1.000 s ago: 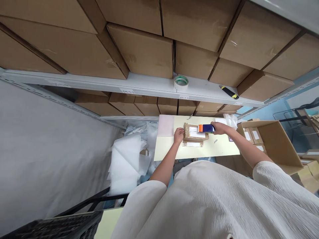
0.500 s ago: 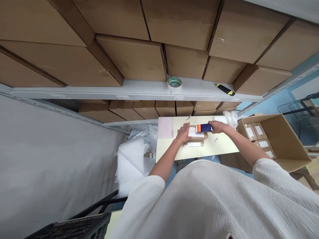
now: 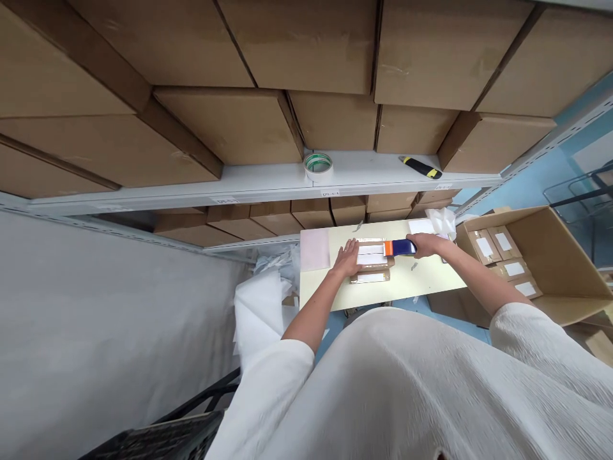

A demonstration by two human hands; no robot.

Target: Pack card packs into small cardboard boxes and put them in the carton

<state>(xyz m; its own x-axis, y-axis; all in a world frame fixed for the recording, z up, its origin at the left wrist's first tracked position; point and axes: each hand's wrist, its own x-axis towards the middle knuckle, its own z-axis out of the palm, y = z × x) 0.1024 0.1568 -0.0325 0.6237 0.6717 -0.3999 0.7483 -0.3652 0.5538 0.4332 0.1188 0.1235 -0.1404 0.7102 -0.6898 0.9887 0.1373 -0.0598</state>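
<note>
My left hand [image 3: 347,258] lies flat with its fingers stretched out on the left part of a small brown cardboard box [image 3: 389,262]. White label strips [image 3: 371,255] show on the box top. In my right hand [image 3: 424,245] is the dark blue handle of a scraper-like tool [image 3: 401,247] with an orange head. The head is over the right end of the labels; whether it touches them I cannot tell. A second small box [image 3: 370,277] with a white label sits just on the near side of the first.
The pale yellow table [image 3: 345,296] bears a pink sheet [image 3: 315,249] and clear plastic [image 3: 443,222]. At right stands an open carton [image 3: 565,255] of labelled boxes. On the shelf above are a tape roll [image 3: 318,165] and a utility knife [image 3: 421,167]. White foam sheets [image 3: 258,306] hang at left.
My right hand has drawn the tool a little to the right, so more of the white labels shows. My left hand stays on the box. The whole view has shifted slightly.
</note>
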